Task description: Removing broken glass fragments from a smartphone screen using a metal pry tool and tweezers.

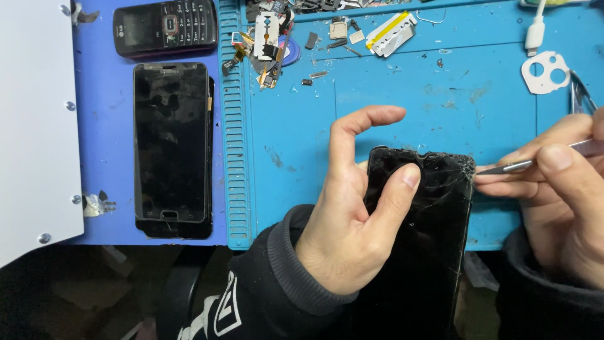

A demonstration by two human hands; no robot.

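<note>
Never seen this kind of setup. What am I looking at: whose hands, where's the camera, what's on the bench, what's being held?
One picture, from a camera worn on a person's head, looking down at their own two bare hands over a blue mat. No robot here.

The left hand steadies a cracked phone that lies partly off the mat's near edge, thumb pressed on its glass. The right hand pinches a thin metal tool, its tip at the phone's cracked upper right corner.

Also there: a stack of dark phones at left, a keypad phone above them, small parts and blades along the top, a white cable end, a white camera-hole piece.
</note>
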